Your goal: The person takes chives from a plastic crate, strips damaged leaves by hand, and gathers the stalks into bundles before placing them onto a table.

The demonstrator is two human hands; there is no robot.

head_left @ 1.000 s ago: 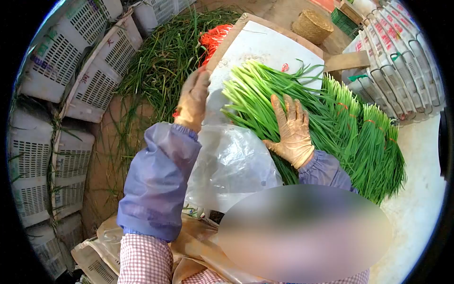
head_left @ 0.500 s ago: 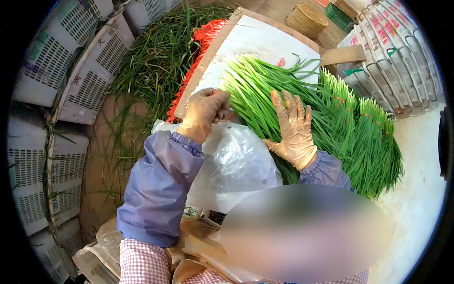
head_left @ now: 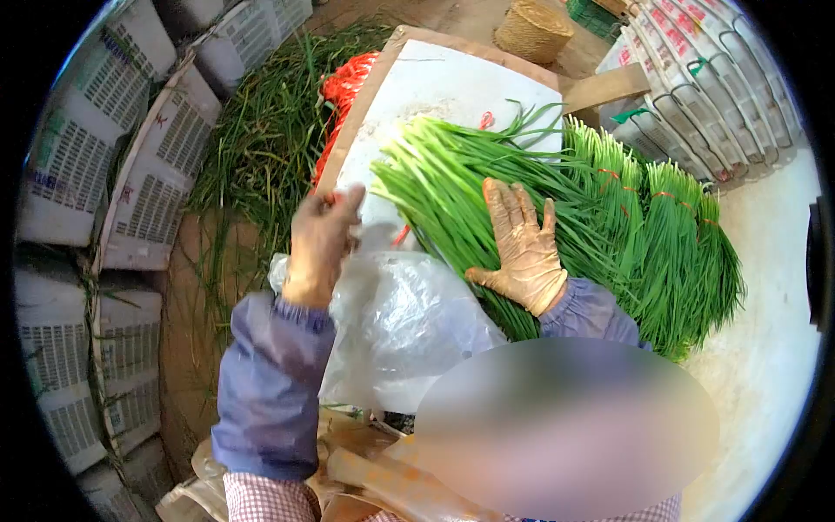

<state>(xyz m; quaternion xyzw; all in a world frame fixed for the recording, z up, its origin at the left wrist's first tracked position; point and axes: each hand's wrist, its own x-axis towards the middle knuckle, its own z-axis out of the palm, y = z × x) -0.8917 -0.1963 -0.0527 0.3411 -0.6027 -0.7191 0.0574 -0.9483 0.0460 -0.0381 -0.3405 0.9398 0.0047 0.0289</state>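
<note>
Loose garlic chives [head_left: 444, 187], pale at the cut ends, lie across a white-topped board [head_left: 426, 78]. My gloved right hand [head_left: 526, 252] rests flat on them, its fingers spread. Left of the pale ends is my gloved left hand [head_left: 320, 239], smeared by motion, with fingers curled together. A speck of red shows at its fingertips; what they hold, if anything, cannot be made out. Below the chives, a clear plastic sheet [head_left: 400, 304] covers the near side of the board. Bundles of chives [head_left: 670, 252] tied with red bands lie to the right.
Red ties [head_left: 348, 83] hang along the board's left edge. Beyond them is a heap of loose green leaves [head_left: 270, 130] on the floor. White crates [head_left: 161, 183] stand at the left, and more crates [head_left: 696, 96] at the upper right. A woven straw stool [head_left: 532, 30] stands behind the board.
My left hand has moved left, away from the pale ends of the chives. My right hand stays flat on the leaves. The whole view has shifted slightly.
</note>
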